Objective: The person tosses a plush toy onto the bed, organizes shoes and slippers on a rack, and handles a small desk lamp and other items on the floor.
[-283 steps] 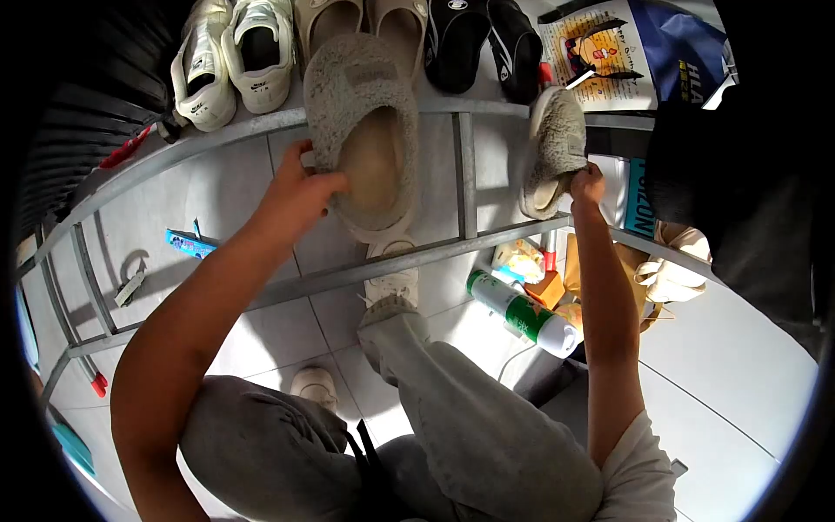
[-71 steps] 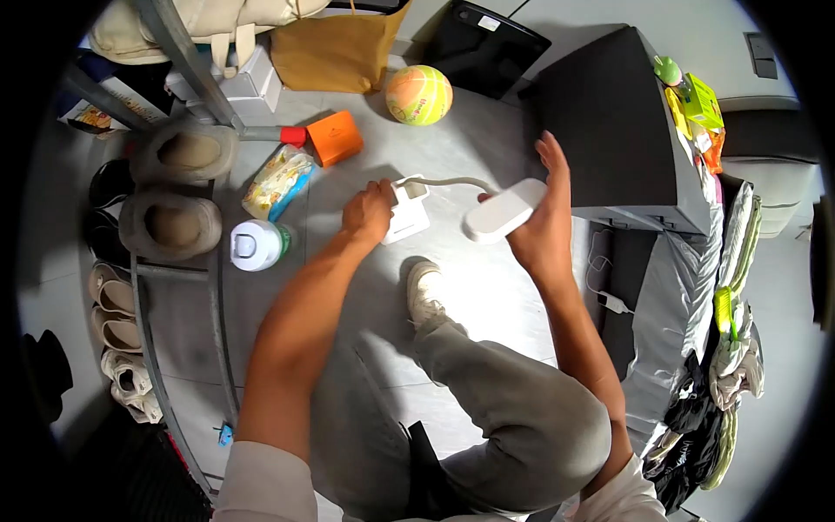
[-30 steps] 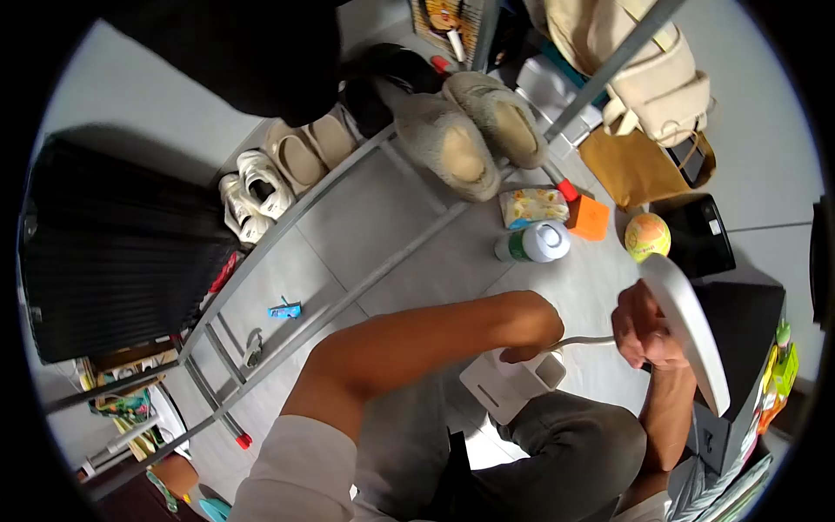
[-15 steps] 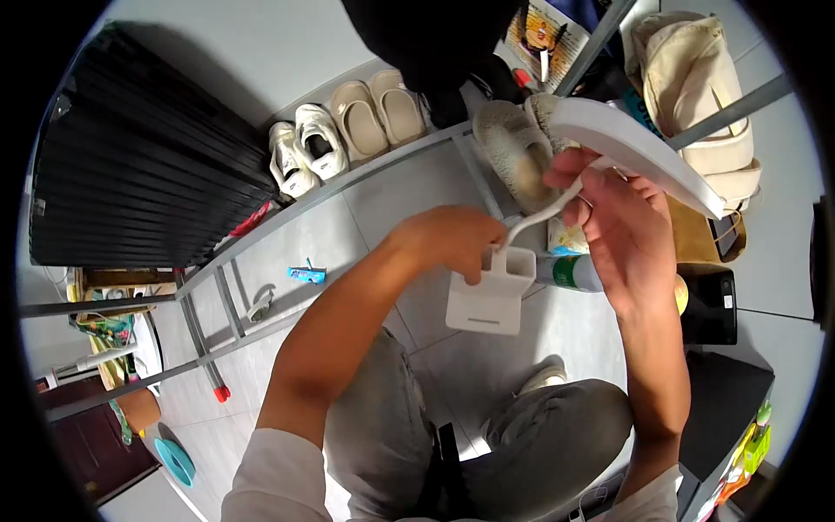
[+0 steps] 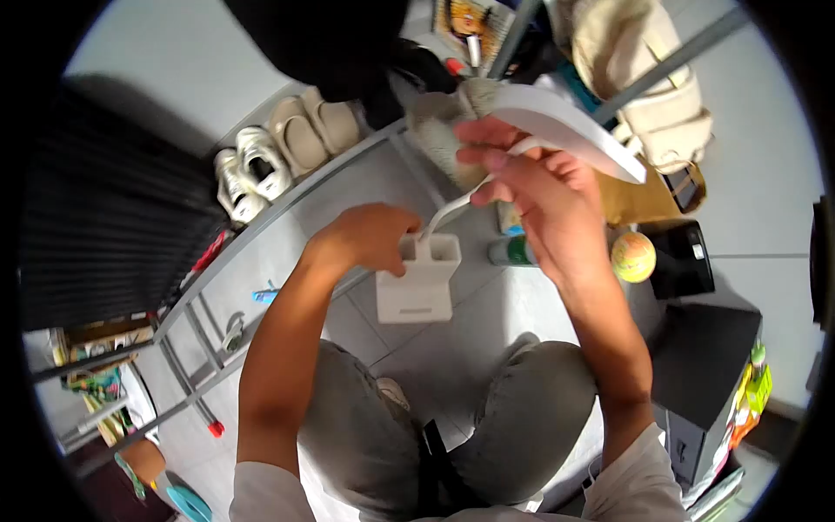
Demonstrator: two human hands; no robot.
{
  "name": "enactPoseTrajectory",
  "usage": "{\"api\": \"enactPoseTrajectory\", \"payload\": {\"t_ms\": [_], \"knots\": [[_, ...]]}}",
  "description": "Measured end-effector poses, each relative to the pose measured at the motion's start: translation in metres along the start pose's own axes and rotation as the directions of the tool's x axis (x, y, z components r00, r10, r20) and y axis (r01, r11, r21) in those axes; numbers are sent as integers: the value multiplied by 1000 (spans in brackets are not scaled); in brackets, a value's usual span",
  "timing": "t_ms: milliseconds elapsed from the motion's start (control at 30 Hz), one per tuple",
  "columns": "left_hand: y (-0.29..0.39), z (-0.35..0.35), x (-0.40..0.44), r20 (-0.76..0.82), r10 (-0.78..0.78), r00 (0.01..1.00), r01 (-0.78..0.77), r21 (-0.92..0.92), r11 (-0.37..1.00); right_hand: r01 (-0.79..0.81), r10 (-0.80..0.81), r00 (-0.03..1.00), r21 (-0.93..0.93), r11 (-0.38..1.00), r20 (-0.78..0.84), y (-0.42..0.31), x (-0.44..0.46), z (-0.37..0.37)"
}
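A white desk lamp hangs tilted in the air before me: its box-shaped base (image 5: 414, 296) has open compartments on top, and a thin bendable neck (image 5: 450, 207) leads up to a wide, flat, curved head (image 5: 565, 126). My left hand (image 5: 370, 239) is closed at the base's upper left, near the foot of the neck; some fingertips are hidden behind it. Just under the head, my right hand (image 5: 548, 187) has its thumb and fingers closed around the upper neck.
A grey metal frame (image 5: 283, 202) crosses the floor. Behind it stand white sneakers (image 5: 263, 163) and beige slip-ons (image 5: 298, 135). Right of the lamp are a green-labelled bottle (image 5: 513, 251), a yellowish ball (image 5: 633, 257), a black box (image 5: 709, 357) and a cream backpack (image 5: 657, 104).
My view has shifted, so the lamp and both hands appear further left in the picture. Both hands keep their hold, and the lamp's shape looks about the same.
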State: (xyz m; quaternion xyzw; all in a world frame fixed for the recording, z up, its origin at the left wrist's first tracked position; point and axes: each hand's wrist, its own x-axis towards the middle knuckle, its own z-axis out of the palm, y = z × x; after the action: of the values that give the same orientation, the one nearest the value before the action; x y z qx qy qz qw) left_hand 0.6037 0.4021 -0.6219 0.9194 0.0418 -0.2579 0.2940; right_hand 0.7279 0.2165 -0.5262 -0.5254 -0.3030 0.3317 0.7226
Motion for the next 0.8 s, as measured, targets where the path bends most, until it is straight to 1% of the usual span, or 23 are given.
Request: {"api": "enactPoseTrajectory", "payload": {"t_ms": [33,100,133,167,200,233,300,333,367,433,500,533,567,600,667,733,767,800], "knots": [[4,5,4,63,34,997,-34,2,999,-55,55,998,-16,998,-37,-1,-4,-6],[9,20,18,196,105,975,-109,7,994,-83,83,996,29,996,-19,2,-9,-17],[15,28,26,247,125,961,-129,3,992,-107,106,993,35,994,44,3,-13,-24],[20,37,34,299,141,944,-147,-2,989,-108,97,987,91,990,126,7,-20,-29],[27,45,42,352,155,923,-163,-6,987,-168,174,958,-48,985,228,1,-29,-35],[35,51,52,429,135,893,-157,17,987,-215,267,911,-190,958,315,-7,-38,-41],[55,66,69,572,82,816,-148,70,986,7,150,912,-380,925,382,-19,-56,-47],[73,70,69,502,102,859,-193,132,972,-8,194,900,-430,903,390,-28,-64,-53],[86,65,74,606,155,781,-290,131,948,69,168,871,-454,888,462,-27,-71,-65],[105,75,87,619,264,740,-390,75,918,-45,180,916,-354,934,358,-31,-90,-76],[114,102,108,609,368,703,-476,18,879,-92,189,945,-337,937,268,-34,-115,-96],[120,114,116,598,416,685,-513,-10,858,-137,199,963,-307,942,180,-37,-125,-99],[127,126,124,545,405,735,-498,28,867,-176,207,974,-269,947,90,-39,-135,-102],[130,149,141,505,470,724,-562,37,826,-232,228,973,-203,951,-46,-45,-144,-97],[149,171,165,370,614,697,-660,-5,752,-269,238,938,-95,958,-251,-53,-161,-96],[182,172,171,169,734,657,-731,-92,676,-236,209,896,-22,971,-393,-59,-178,-100],[200,175,167,-14,745,667,-745,19,667,-238,244,808,82,968,-536,-64,-185,-98],[217,179,169,79,653,753,-657,24,754,-198,227,723,119,973,-652,-71,-192,-101]]}}
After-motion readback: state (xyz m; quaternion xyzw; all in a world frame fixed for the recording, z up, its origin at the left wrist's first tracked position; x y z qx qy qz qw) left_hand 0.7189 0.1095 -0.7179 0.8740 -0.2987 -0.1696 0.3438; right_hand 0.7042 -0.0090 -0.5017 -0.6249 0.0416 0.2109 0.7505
